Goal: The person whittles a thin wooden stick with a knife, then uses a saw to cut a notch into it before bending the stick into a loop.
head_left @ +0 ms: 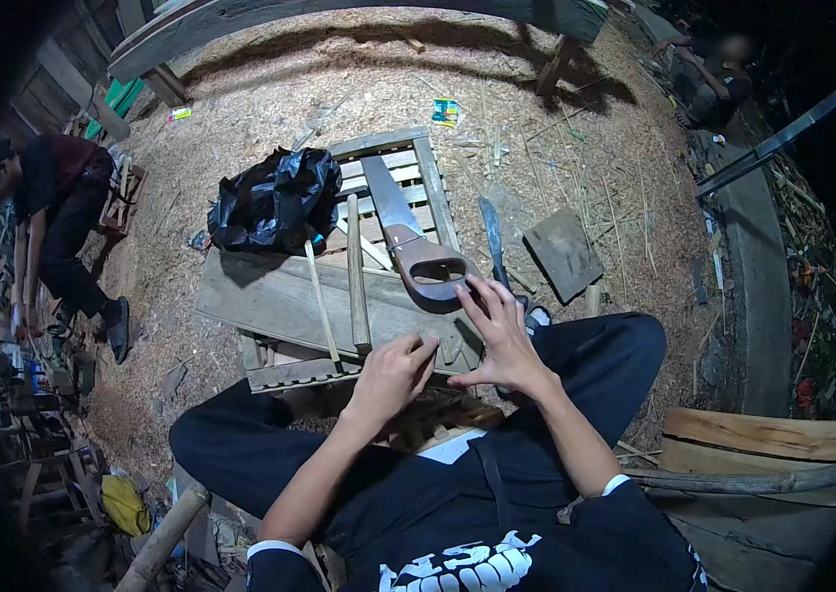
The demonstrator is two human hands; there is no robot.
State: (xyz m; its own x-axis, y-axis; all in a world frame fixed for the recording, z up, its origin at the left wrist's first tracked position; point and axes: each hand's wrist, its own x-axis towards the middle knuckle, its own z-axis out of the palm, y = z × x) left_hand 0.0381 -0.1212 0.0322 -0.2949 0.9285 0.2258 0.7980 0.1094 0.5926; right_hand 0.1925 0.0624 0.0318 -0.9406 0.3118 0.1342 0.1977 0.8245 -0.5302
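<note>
My left hand is over the near edge of the slatted wooden crate, its fingers curled together; whether something small is between them is hidden. Beside it, my right hand is open with its fingers spread, close to the handle of a handsaw. The saw lies on the crate and a wide board, blade pointing away. A wooden stick and a thinner strip lie left of the saw, near my left hand. A black plastic bag rests at the crate's far left.
A machete-like blade and a square board lie right of the crate. One person bends over at the left; another sits at the upper right. A beam spans the top. Wood lies at the lower right.
</note>
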